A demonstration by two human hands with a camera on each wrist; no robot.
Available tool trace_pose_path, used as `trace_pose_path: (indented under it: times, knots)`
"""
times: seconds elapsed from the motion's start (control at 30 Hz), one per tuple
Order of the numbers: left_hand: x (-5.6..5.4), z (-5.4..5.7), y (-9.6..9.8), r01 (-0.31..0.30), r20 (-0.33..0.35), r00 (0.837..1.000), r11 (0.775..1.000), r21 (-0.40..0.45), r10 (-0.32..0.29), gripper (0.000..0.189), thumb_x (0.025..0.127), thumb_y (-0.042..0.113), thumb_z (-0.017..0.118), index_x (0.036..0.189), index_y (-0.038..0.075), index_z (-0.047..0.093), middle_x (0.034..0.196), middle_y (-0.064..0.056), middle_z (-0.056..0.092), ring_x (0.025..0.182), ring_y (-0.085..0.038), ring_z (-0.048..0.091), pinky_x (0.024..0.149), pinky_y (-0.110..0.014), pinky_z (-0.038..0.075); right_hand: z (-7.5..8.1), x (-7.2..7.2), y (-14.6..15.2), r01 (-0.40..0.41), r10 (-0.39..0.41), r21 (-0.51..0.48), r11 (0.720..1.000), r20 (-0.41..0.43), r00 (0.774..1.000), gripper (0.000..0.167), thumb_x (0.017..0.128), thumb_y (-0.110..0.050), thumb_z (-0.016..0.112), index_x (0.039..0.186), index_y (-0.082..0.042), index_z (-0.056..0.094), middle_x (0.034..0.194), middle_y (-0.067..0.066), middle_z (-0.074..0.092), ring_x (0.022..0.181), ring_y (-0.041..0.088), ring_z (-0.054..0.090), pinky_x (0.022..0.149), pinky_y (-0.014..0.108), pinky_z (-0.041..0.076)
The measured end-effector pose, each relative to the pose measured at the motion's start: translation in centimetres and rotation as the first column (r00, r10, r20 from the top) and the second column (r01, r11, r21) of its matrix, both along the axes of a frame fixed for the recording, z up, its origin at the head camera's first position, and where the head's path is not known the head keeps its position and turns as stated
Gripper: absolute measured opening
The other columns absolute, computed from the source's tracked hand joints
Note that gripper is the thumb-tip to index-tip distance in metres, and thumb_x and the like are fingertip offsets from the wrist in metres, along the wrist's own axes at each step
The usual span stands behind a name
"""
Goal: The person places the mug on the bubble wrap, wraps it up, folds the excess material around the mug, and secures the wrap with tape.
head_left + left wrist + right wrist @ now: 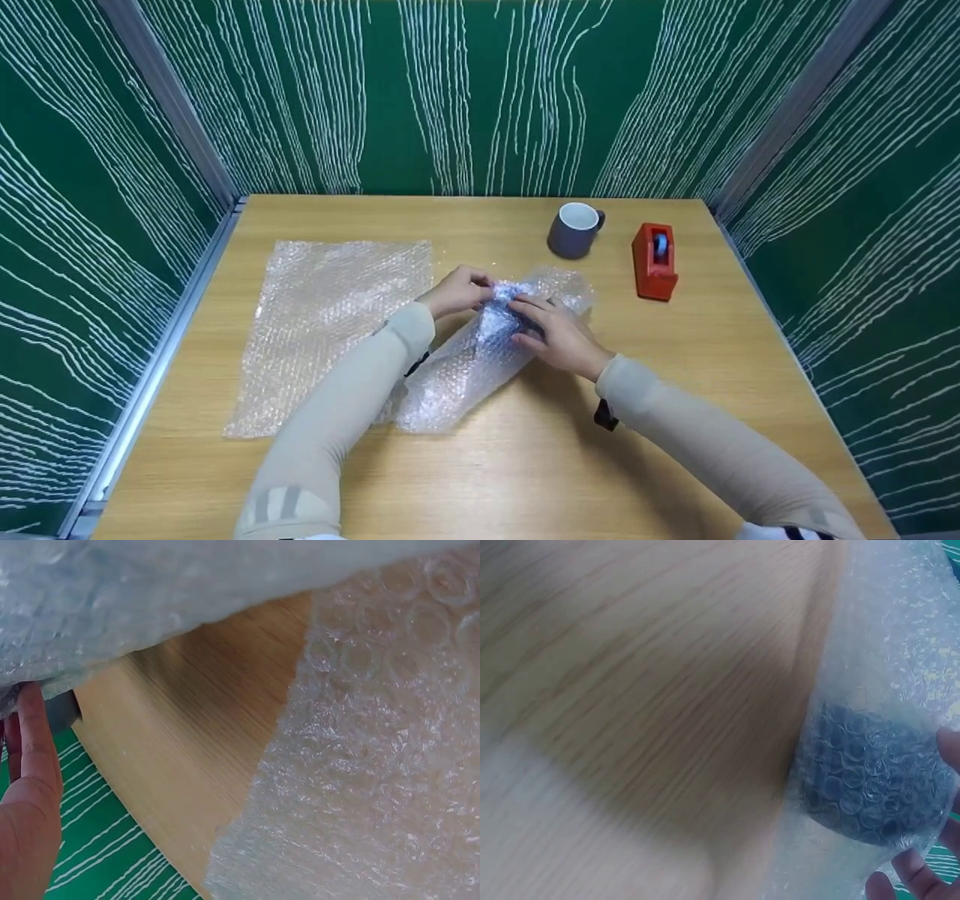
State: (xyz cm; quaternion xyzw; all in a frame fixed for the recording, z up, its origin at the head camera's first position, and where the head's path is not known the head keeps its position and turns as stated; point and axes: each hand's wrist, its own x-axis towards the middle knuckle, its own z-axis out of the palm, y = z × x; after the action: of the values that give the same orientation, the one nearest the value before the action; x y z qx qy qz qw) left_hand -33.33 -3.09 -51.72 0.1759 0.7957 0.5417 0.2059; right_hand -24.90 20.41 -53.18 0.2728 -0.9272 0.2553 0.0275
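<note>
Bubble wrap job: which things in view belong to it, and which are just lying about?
In the job:
left hand
right hand
held bubble wrap
dark item inside it

Lying about, possibly for later:
flat bubble-wrap sheet
dark mug
red tape dispenser

Forearms angled inward, left hand pinching; right hand, fingers spread

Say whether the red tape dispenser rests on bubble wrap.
No: the tape dispenser stands on the table, apart from the bubble wrap and right of it.
</note>
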Motion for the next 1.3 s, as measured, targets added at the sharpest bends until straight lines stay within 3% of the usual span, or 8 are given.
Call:
trace_pose_path:
  times: [0.3,0.63,0.9,1.1,1.3]
  knots:
    - [0.1,1.1,-0.7,0.082,0.08,0.994,0.991,-0.103,-0.074,0.038,0.103,0.012,0.058,0.138,-0.001,0.069,0.135,-0.017,0.072,0.114,-0.026,0.072,0.097,-0.042,0.066,-0.8,-0.5,-0.2,-0.046,0.049,0.031,0.998,-0.106,0.993,0.044,0.102,-0.023,0.076,0.142,-0.007,0.07,0.145,0.018,0.07,0.125,0.045,0.064,0.104,0.058,0.054]
    - [0.1,2.1,-0.6,0.166,0.148,0.978,0.977,-0.131,-0.146,0.05,0.105,0.005,0.051,0.155,0.005,0.057,0.15,-0.019,0.063,0.129,-0.037,0.068,0.105,-0.05,0.063,-0.3,-1.0,-0.4,-0.112,0.124,0.101,0.989,-0.131,0.983,0.024,0.102,-0.017,0.073,0.122,-0.003,0.077,0.121,0.014,0.08,0.115,0.038,0.07,0.1,0.055,0.051]
    - [0.5,1.9,-0.6,0.163,0.162,0.976,0.98,-0.112,-0.144,0.054,0.103,0.0,0.051,0.156,0.004,0.055,0.138,-0.02,0.062,0.112,-0.027,0.068,0.107,-0.054,0.061,-0.1,-1.8,-0.1,-0.201,0.217,0.114,0.973,-0.147,0.965,0.014,0.103,-0.012,0.071,0.111,-0.002,0.077,0.106,0.013,0.079,0.098,0.034,0.069,0.091,0.052,0.047]
    - [0.8,1.5,-0.9,0.144,0.137,0.982,0.984,-0.101,-0.129,0.058,0.097,0.0,0.059,0.155,0.0,0.055,0.116,-0.011,0.06,0.096,-0.021,0.065,0.108,-0.06,0.059,0.4,-2.4,0.6,-0.253,0.26,0.092,0.963,-0.078,0.962,0.013,0.104,-0.007,0.067,0.112,-0.002,0.075,0.11,0.012,0.076,0.103,0.036,0.06,0.091,0.053,0.048]
    - [1.3,1.2,-1.4,0.107,0.122,0.988,0.992,-0.069,-0.098,0.056,0.096,0.002,0.067,0.15,-0.006,0.054,0.108,-0.008,0.06,0.096,-0.029,0.071,0.106,-0.059,0.06,0.9,-3.2,1.2,-0.29,0.291,0.08,0.954,0.004,0.957,0.017,0.101,-0.001,0.065,0.115,-0.002,0.074,0.114,0.013,0.075,0.113,0.038,0.059,0.101,0.058,0.05]
